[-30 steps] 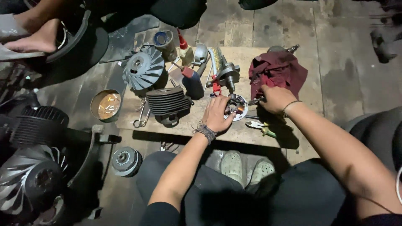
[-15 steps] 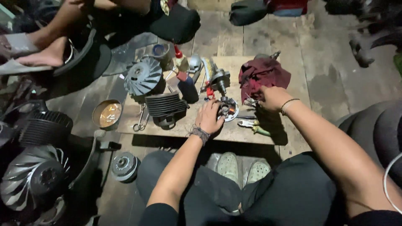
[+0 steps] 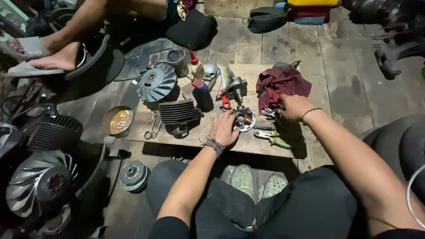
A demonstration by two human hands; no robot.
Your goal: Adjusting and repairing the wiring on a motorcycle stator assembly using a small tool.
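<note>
**Two hands working at a small round engine part on a low board**

The left hand (image 3: 224, 128) is resting with fingers curled over the edge of a small round plate with copper coils (image 3: 244, 117), gripping it against the wooden tabletop (image 3: 199, 132). The right hand (image 3: 292, 107) is lying just right of that plate, closed around something thin; what it is pinching is too small and shadowed to make out, and its fingertips are hiding behind the knuckles.

Taking the coil plate as the landmark: a dark red rag (image 3: 280, 84) is lying up and to the right of it, partly covering a metal piece whose tip alone is sticking out. Green-handled pliers (image 3: 273, 139) are lying just below and right of it. A finned cylinder (image 3: 179, 112) is sitting to its left, with a grey fan wheel (image 3: 156, 82) beyond that. A blue bottle (image 3: 202, 94) is standing up and left of it. A tin holding small parts (image 3: 118, 120) is sitting far left, off the board.

The person's shoes (image 3: 257, 182) are showing below, and another person's sandalled feet (image 3: 42, 55) are cut off at the top left corner.
</note>
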